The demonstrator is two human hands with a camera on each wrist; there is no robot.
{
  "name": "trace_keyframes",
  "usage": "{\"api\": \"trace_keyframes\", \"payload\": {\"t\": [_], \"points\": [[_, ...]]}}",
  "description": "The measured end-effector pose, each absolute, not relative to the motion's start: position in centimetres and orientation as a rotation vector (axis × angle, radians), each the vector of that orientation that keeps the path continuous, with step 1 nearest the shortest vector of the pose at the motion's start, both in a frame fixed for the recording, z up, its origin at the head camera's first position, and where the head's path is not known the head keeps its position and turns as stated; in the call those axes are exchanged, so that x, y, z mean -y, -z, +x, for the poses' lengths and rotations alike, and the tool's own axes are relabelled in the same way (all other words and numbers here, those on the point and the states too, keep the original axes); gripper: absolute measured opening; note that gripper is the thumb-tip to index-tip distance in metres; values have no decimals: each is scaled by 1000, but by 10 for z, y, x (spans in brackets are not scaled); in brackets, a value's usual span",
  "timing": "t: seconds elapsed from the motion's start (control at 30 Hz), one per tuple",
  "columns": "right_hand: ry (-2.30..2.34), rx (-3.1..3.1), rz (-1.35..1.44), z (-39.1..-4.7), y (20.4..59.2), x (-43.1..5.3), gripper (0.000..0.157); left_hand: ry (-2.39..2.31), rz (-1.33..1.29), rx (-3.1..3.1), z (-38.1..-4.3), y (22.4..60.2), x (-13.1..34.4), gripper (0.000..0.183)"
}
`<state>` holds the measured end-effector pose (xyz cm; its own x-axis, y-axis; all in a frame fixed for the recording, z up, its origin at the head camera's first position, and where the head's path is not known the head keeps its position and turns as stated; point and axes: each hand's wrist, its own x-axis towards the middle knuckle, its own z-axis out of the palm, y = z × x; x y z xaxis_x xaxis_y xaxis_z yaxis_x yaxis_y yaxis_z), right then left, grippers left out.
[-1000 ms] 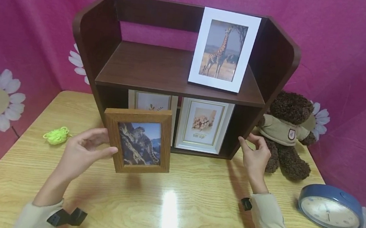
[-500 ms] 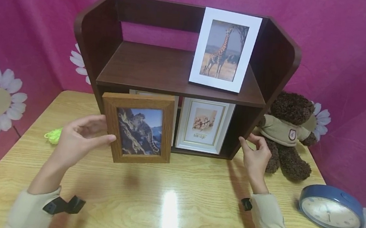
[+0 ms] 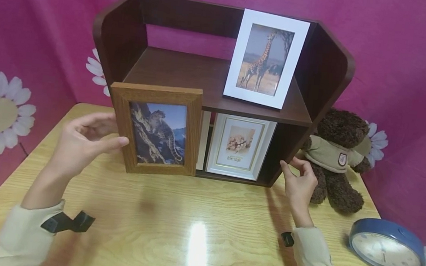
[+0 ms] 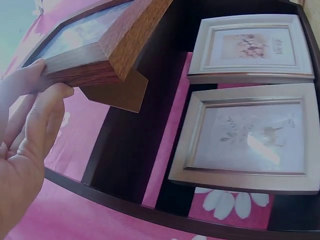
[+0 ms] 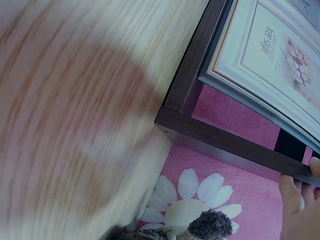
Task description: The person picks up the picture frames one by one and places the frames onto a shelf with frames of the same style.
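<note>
My left hand pinches the left edge of a brown wooden picture frame with a leopard photo. The frame is raised in front of the dark brown shelf and overlaps its lower left part. Its fold-out back stand shows in the left wrist view. My right hand grips the shelf's right side panel near the bottom, thumb in front. On the lower level stand a white frame with gold trim and a cream frame, mostly hidden in the head view. A white giraffe frame leans on the upper level.
A brown teddy bear in a beige sweater sits right of the shelf. A blue round clock lies tilted near the table's right edge. The wooden table stretches in front; a pink flowered cloth hangs behind.
My left hand has raised the leopard frame and carried it left and toward the shelf. It now covers the cream frame and the upper board's front edge. My right hand stays put.
</note>
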<state>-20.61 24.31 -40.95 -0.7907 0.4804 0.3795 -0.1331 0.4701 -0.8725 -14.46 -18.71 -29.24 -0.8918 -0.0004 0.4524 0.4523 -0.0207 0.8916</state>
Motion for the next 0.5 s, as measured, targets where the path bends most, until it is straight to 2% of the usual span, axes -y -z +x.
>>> {"api": "trace_keyframes", "payload": {"t": [0.17,0.5], "points": [[-1336,2121,-273,-206,409,-244,24,1914,-391,1980,-148,283,190,46],[-1347,2107,-259,-207,410,-244,22,2127,-495,1791,-162,257,188,41]]}}
